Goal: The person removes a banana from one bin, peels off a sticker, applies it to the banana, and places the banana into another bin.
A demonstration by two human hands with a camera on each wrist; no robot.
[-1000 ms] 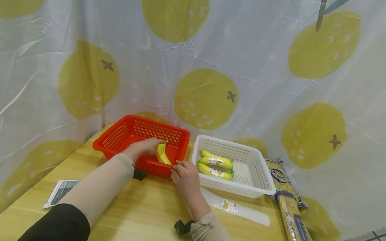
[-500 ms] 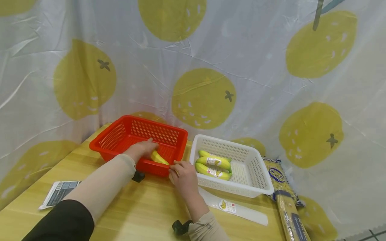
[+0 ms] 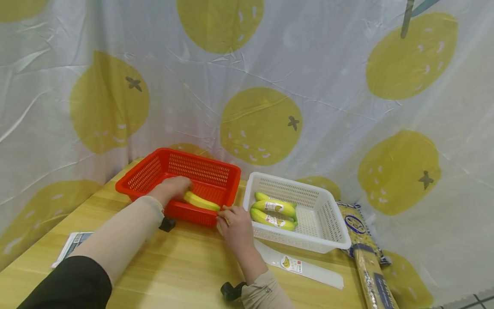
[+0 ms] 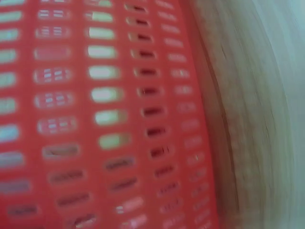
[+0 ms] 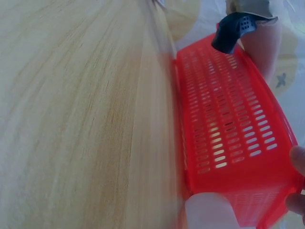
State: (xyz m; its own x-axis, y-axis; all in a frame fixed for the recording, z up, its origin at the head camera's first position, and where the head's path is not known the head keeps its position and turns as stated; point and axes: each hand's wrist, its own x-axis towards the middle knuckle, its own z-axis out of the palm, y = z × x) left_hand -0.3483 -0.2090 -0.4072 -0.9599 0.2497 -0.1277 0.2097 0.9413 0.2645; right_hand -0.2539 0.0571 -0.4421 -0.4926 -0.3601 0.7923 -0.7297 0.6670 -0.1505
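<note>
In the head view, my left hand [image 3: 173,187] reaches down inside the red basket [image 3: 200,156], at the end of a yellow banana [image 3: 201,201]. The banana lies along the basket's near wall; the hand covers its left end, and the fingertips are hidden. My right hand [image 3: 236,225] grips the basket's near right corner, with fingertips [image 5: 298,160] on the rim in the right wrist view. Through the slots of the basket wall [image 4: 76,112], the left wrist view shows pale yellow patches.
Right of the red basket stands a white basket [image 3: 332,244] with several labelled bananas [image 3: 275,207]. A white strip with a banana label [image 3: 312,270] lies before it. Bagged goods [image 3: 356,223] and a long packet [image 3: 372,274] lie at right, a flat packet [image 3: 71,246] at left.
The banana has gone from steeply tilted to lying along the near wall. My left hand has moved left and lower in the red basket. The right hand stays at the corner.
</note>
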